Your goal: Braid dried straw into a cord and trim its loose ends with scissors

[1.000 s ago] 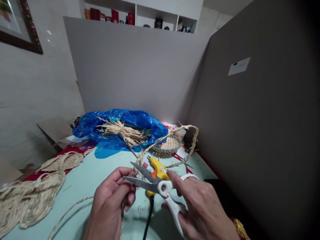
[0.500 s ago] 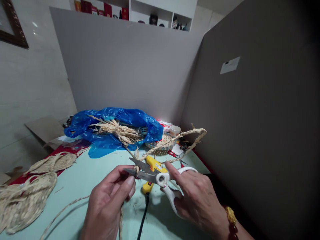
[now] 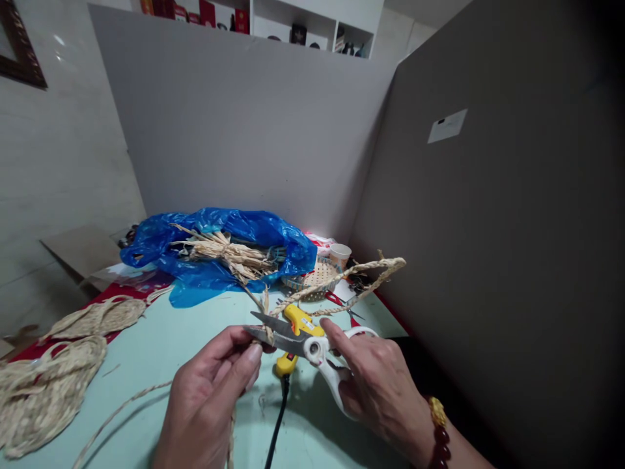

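Note:
My right hand (image 3: 378,371) grips the white handles of a pair of scissors (image 3: 315,350), blades pointing left. Between the partly parted blades lies a frayed end of braided straw cord (image 3: 336,270), which loops out to the right above my hand. Thumb and fingers of my left hand (image 3: 209,384) pinch the cord just below the blade tips; the pinched bit is mostly hidden. More cord hangs beneath that hand and curves off to the left. Behind the scissors a yellow glue gun (image 3: 299,319) lies on the pale green tabletop (image 3: 141,365), its black cable running toward me.
Woven straw soles (image 3: 53,391) lie at the left edge. At the back, a blue plastic bag (image 3: 209,221) holds a bundle of dried straw (image 3: 229,254). Beside it are a woven basket (image 3: 315,277), a paper cup (image 3: 340,253) and red-handled scissors (image 3: 336,299). Grey partitions (image 3: 244,124) stand behind and right.
The scissor blades have closed somewhat on the cord end. The cord loop on the right has dropped slightly, and the whole view has shifted a little.

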`<action>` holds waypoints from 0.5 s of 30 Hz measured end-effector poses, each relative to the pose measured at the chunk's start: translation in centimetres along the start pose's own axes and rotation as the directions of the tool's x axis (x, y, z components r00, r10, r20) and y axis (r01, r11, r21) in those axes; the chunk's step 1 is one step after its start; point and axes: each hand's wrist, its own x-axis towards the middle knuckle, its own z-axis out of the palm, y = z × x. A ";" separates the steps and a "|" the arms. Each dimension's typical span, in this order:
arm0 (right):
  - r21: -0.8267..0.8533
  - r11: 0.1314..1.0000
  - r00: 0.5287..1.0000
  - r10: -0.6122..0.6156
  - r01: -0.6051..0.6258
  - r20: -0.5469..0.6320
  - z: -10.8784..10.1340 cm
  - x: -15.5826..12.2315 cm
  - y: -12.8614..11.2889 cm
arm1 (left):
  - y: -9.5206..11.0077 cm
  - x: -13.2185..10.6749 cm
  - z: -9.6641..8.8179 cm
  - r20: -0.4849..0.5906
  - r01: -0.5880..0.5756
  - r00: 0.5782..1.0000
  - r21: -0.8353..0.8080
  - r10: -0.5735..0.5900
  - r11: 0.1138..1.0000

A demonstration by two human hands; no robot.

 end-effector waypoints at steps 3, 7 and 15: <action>0.085 0.995 0.998 0.046 -0.050 0.048 -0.1 0.2 0.1 | 0.0 0.1 0.0 -0.022 -0.001 1.000 0.050 0.002 0.999; 0.358 0.916 0.981 0.138 -0.180 0.138 -0.5 1.0 -0.6 | 0.4 0.0 0.6 -0.024 0.003 1.000 0.032 -0.002 0.999; 0.895 0.259 0.876 0.420 -0.364 0.235 -0.6 1.5 -2.1 | 0.3 -0.4 1.3 -0.021 0.068 0.998 0.161 -0.066 0.985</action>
